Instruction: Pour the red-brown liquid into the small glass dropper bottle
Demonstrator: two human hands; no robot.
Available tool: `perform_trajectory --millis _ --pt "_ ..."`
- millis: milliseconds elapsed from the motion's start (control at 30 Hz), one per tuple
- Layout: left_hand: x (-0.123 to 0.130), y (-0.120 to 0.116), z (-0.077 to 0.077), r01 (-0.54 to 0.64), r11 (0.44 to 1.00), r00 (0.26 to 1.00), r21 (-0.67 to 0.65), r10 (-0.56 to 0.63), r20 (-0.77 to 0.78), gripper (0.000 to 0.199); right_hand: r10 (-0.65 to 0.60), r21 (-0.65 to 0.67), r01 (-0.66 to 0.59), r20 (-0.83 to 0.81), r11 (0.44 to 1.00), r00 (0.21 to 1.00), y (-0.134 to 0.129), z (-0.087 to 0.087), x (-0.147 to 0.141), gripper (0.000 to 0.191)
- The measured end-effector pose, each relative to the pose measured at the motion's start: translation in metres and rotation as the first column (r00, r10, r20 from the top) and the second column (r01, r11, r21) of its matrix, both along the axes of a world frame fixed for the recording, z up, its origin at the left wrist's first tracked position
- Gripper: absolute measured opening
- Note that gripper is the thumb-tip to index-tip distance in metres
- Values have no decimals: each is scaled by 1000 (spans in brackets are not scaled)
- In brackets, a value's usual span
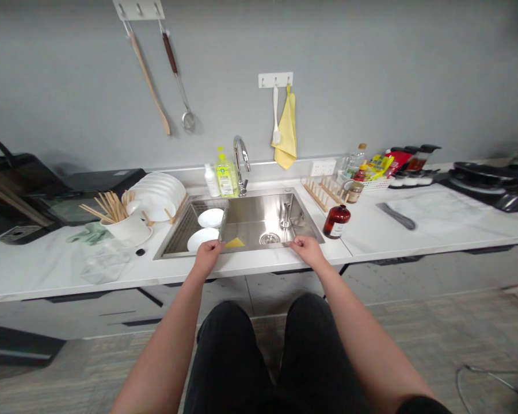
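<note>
Currently L grip seems pinched on the near corner of a silver wire dish rack in the left of the brushed-steel sink, long axis front-to-back, w/ R grip half-open on the front rim, holding nothing.

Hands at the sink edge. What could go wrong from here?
The left hand is at the wire rack, so a jolt might knock the two white plates together and chip them. The amber bottle stands on the counter near the right hand, and a careless sweep could tip it.
</note>
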State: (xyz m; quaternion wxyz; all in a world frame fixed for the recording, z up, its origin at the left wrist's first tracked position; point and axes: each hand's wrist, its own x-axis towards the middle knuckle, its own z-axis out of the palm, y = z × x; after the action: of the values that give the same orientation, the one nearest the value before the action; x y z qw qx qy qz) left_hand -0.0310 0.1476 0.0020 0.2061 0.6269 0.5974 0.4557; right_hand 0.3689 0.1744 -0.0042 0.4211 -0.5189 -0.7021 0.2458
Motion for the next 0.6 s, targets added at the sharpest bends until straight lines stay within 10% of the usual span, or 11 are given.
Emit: perform_trajectory --millis 300,433,600 --pt "1 -5 -4 -14 1000 998 -1 14 56 49 14 -16 -14 -16 1000 1000 3 -3 4 67" --pt "-13 -22 1 -228 969 971 96 218 101 45 31 -2 -31 7 1000 999 3 -6 7 72" --pt "-82 -66 8 -586 788 809 189 554 196 37 8 38 -8 10 999 1000 5 -9 6 79"
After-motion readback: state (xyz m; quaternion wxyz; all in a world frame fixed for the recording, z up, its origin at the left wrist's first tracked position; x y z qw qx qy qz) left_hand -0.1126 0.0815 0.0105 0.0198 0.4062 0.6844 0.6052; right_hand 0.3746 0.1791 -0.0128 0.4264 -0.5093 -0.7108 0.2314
